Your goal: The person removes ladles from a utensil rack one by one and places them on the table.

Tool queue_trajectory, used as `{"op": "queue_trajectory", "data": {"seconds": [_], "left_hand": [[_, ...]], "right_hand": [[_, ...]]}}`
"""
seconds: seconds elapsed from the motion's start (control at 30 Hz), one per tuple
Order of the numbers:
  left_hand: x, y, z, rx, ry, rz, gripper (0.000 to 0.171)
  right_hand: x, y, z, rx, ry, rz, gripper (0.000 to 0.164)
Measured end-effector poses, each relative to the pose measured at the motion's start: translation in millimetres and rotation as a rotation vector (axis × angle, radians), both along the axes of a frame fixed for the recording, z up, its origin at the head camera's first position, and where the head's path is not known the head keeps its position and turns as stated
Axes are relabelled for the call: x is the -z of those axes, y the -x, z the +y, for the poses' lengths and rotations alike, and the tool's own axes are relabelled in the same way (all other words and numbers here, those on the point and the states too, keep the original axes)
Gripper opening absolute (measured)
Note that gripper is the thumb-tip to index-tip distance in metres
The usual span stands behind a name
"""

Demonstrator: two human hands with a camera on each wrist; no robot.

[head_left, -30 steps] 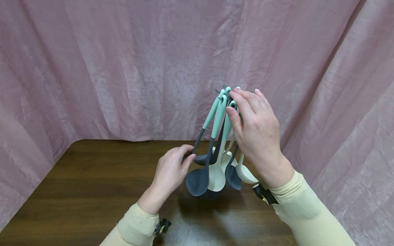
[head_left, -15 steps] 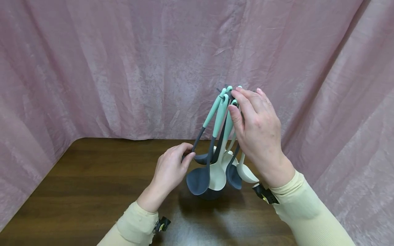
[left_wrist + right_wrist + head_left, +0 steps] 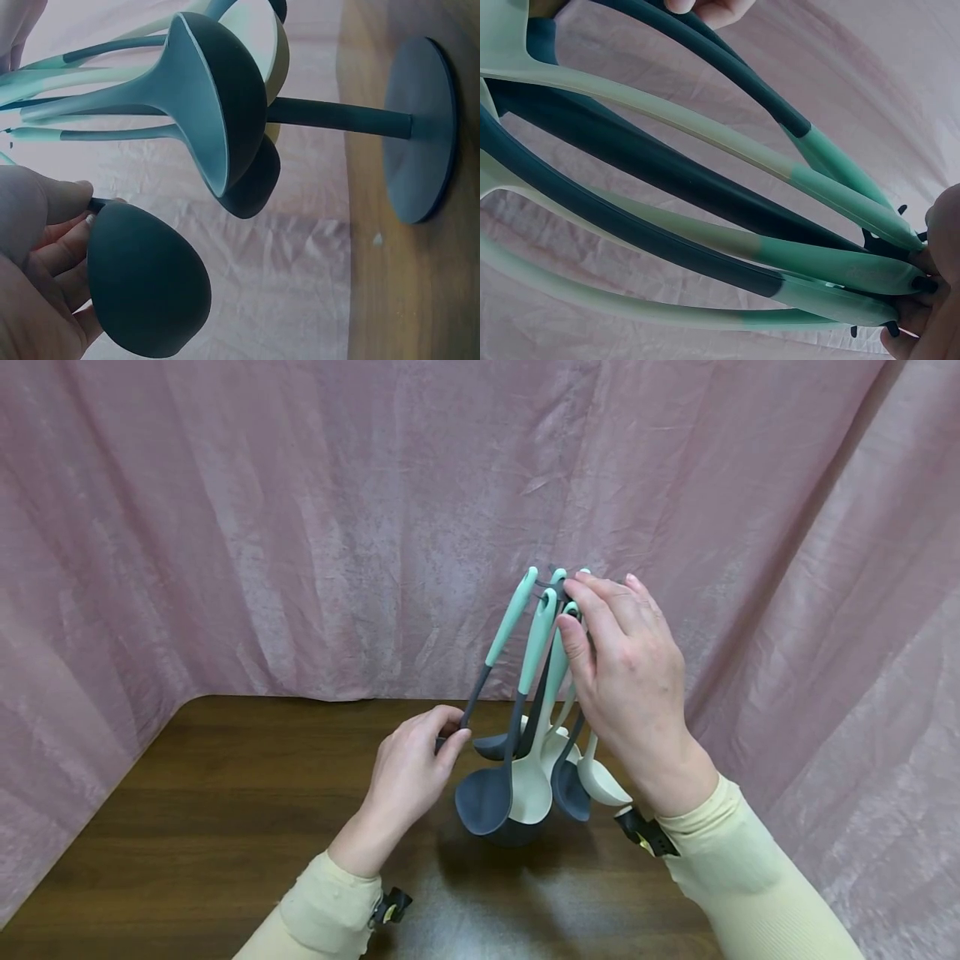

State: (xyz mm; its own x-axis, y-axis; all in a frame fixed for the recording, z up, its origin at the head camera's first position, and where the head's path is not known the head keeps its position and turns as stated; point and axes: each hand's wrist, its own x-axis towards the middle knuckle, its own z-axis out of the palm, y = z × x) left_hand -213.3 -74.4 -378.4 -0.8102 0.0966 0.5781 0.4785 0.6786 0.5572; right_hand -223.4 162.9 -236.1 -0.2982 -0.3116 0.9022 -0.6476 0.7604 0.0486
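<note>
My left hand [image 3: 408, 768] pinches the dark shaft of a ladle [image 3: 510, 618] with a mint handle, just above its bowl. In the left wrist view the rounded back of that bowl [image 3: 150, 281] faces the camera. The handle's top end stands slightly left of the hooks, apart from them. My right hand [image 3: 630, 668] holds the top of a dark utensil stand [image 3: 337, 118], its fingers around the hooks. Several grey and cream utensils with mint handles hang there, among them a grey ladle [image 3: 483, 802] in front and a cream one [image 3: 600, 783] on the right.
The stand's round dark base [image 3: 420, 131] sits on a brown wooden table [image 3: 247, 810]. Pink curtains [image 3: 337, 527] close off the back and sides. A small dark device is strapped at each wrist.
The ladle in my left hand has moved a little left and up, and its handle end has come away from its hook. My right hand stays at the top of the stand.
</note>
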Motion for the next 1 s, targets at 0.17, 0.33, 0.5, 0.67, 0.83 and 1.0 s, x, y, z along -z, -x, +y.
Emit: {"op": "queue_trajectory", "data": {"seconds": [0.17, 0.33, 0.5, 0.67, 0.83, 1.0], "left_hand": [[-2.9, 0.8, -3, -0.006, 0.005, 0.015, 0.014], [-3.1, -0.2, -6, -0.019, -0.002, 0.013, 0.014], [-0.3, -2.5, -12, -0.040, -0.012, 0.004, 0.015], [2.1, -7.0, -19, -0.056, -0.016, -0.018, 0.016], [8.0, -11.7, -28, -0.085, -0.018, -0.027, 0.018], [15.5, -15.8, -36, -0.112, -0.014, -0.052, 0.019]], "right_hand": [[0.4, 0.0, 0, 0.005, -0.001, -0.002, 0.038], [1.3, -0.4, -1, 0.005, -0.004, -0.008, 0.038], [0.9, 0.1, -1, 0.002, 0.003, -0.003, 0.038], [1.6, 0.0, -1, 0.001, 0.005, 0.002, 0.038], [1.1, -0.6, 1, 0.002, 0.008, 0.002, 0.038], [0.8, -2.2, 3, 0.012, 0.004, -0.005, 0.038]]}}
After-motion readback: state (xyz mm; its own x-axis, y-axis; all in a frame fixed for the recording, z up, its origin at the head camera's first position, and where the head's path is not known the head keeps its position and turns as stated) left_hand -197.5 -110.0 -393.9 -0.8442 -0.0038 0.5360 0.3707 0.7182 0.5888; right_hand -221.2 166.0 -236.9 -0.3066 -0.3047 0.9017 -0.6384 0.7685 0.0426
